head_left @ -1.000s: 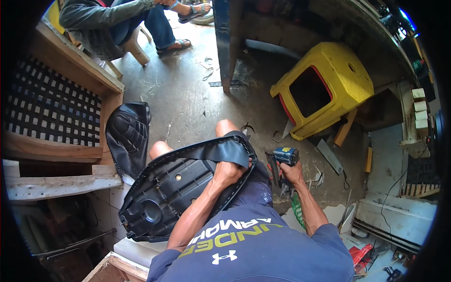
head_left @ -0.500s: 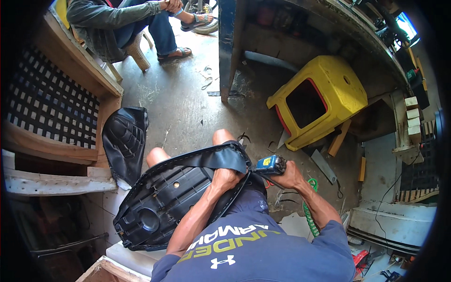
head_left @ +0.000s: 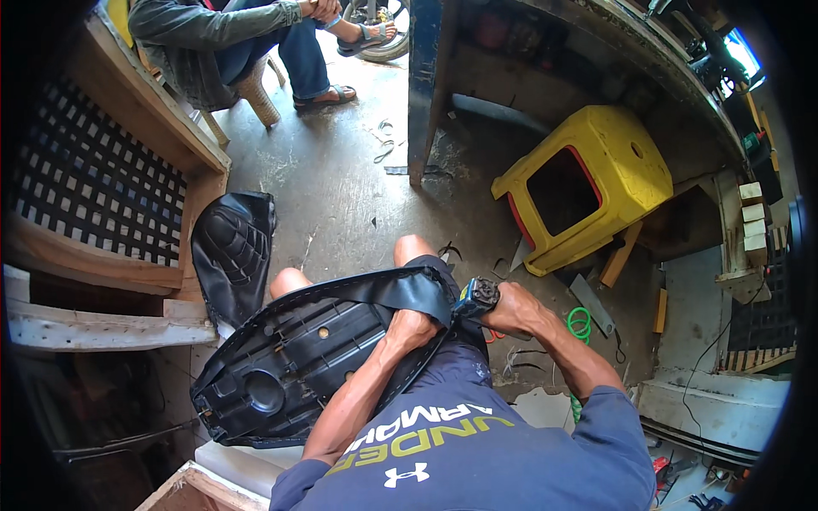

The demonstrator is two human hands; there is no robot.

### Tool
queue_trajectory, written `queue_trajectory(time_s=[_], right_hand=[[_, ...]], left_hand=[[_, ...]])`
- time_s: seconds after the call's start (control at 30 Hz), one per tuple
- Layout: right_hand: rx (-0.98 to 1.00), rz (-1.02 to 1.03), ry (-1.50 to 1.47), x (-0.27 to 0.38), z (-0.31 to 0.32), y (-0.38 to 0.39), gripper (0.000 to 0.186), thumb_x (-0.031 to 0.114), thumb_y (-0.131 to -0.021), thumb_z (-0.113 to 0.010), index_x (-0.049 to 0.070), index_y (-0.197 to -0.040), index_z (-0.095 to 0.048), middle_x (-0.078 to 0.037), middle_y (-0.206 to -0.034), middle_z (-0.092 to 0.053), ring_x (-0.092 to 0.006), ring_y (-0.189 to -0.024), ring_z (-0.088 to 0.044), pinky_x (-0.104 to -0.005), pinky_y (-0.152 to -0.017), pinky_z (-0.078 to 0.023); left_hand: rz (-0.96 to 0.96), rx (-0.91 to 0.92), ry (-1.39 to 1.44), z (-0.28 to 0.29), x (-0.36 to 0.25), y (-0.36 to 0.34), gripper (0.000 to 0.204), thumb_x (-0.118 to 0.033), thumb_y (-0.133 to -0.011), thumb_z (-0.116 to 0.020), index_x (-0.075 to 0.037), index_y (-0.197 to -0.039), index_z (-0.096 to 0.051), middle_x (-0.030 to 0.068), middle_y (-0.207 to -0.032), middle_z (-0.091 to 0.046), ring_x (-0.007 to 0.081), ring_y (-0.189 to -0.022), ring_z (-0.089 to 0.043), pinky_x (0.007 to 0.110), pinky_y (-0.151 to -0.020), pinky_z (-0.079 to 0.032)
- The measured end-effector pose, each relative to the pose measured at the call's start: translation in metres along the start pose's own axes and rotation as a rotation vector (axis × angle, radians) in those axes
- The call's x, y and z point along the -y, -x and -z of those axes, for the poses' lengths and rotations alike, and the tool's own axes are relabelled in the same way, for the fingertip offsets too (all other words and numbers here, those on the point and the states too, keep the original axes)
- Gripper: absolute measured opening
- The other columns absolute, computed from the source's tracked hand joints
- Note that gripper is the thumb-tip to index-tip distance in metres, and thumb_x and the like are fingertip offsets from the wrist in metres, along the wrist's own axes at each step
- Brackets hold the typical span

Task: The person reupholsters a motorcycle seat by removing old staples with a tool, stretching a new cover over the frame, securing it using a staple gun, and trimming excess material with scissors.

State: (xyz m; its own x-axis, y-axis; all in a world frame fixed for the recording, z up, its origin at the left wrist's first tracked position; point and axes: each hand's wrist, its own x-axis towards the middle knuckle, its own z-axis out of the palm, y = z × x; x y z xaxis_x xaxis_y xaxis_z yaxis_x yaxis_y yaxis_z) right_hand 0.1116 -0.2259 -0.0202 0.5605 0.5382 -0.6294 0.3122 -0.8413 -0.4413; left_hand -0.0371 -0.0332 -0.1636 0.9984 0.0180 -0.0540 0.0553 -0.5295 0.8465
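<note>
Across my lap lies a black motorcycle seat (head_left: pixel 311 368), its ribbed plastic underside up. Black vinyl cover (head_left: pixel 407 290) is folded over its rim, with a line of stitches or staples along the edge. My left hand (head_left: pixel 414 327) is closed on the loose vinyl at the right end, fingers partly tucked under it. My right hand (head_left: pixel 513 308) grips a blue and black staple gun (head_left: pixel 477 295), held against or very near that end of the seat; contact is hidden. A coiled green air hose (head_left: pixel 579 324) hangs beside my right forearm.
Another black moulded seat cover (head_left: pixel 232 243) leans at the left by a wooden frame with woven straps (head_left: pixel 98 175). A yellow plastic stool (head_left: pixel 635 183) lies tipped over at the right, near a saw-like flat blade (head_left: pixel 592 302). A seated person (head_left: pixel 311 64) is at the far left.
The staple gun has turned and moved slightly left, closer to the seat's right end. My left hand keeps hold of the vinyl. The view has shifted a little.
</note>
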Motion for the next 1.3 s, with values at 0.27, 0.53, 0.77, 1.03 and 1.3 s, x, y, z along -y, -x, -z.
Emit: queue_trajectory(time_s=[0.27,0.53,0.77,1.03,1.3], right_hand=[[-0.033,0.292,-0.16,-0.024,0.029,-0.013,0.038,0.024,-0.074,-0.077,0.002,-0.104,-0.074,-0.015,-0.092,-0.076,-0.0217,-0.083,-0.072,-0.038,-0.079,-0.055],[0.139,0.356,0.129,0.002,0.045,-0.04,0.035,0.026,-0.073,-0.071,-0.005,-0.088,-0.068,-0.026,-0.08,-0.069,-0.0374,-0.073,-0.07,-0.0456,-0.069,-0.053],[0.259,0.421,0.325,0.035,0.054,-0.054,0.034,0.027,-0.074,-0.07,-0.003,-0.09,-0.071,-0.027,-0.085,-0.071,-0.0411,-0.078,-0.071,-0.047,-0.071,-0.054],[0.296,0.296,0.435,0.046,0.047,-0.059,0.036,0.029,-0.077,-0.07,-0.001,-0.097,-0.072,-0.026,-0.09,-0.072,-0.0392,-0.086,-0.073,-0.0472,-0.074,-0.055],[0.129,0.405,0.231,0.023,0.07,-0.062,0.039,0.034,-0.077,-0.074,-0.002,-0.093,-0.072,-0.028,-0.085,-0.07,-0.0424,-0.084,-0.071,-0.0459,-0.072,-0.054]], left_hand=[[0.217,0.126,0.045,0.003,0.011,0.001,0.026,-0.027,-0.089,-0.076,-0.006,-0.105,-0.076,0.0161,-0.107,-0.073,0.0285,-0.108,-0.067,0.04,-0.096,-0.05],[-0.007,-0.15,-0.027,0.011,-0.022,0.006,0.05,-0.026,-0.086,-0.077,-0.002,-0.128,-0.065,0.0246,-0.131,-0.063,0.0411,-0.13,-0.054,0.045,-0.111,-0.042],[0.077,-0.044,-0.009,0.009,-0.021,0.005,0.053,-0.025,-0.085,-0.077,-0.002,-0.131,-0.062,0.0258,-0.131,-0.061,0.0427,-0.128,-0.054,0.045,-0.111,-0.042],[0.004,-0.081,-0.14,0.01,-0.037,0.002,0.051,-0.023,-0.087,-0.073,-0.003,-0.131,-0.059,0.0233,-0.128,-0.062,0.0405,-0.128,-0.054,0.043,-0.108,-0.043],[-0.034,-0.168,0.094,0.015,-0.025,0.005,0.044,-0.019,-0.087,-0.071,-0.004,-0.128,-0.064,0.0235,-0.129,-0.064,0.0396,-0.128,-0.054,0.044,-0.108,-0.043]])
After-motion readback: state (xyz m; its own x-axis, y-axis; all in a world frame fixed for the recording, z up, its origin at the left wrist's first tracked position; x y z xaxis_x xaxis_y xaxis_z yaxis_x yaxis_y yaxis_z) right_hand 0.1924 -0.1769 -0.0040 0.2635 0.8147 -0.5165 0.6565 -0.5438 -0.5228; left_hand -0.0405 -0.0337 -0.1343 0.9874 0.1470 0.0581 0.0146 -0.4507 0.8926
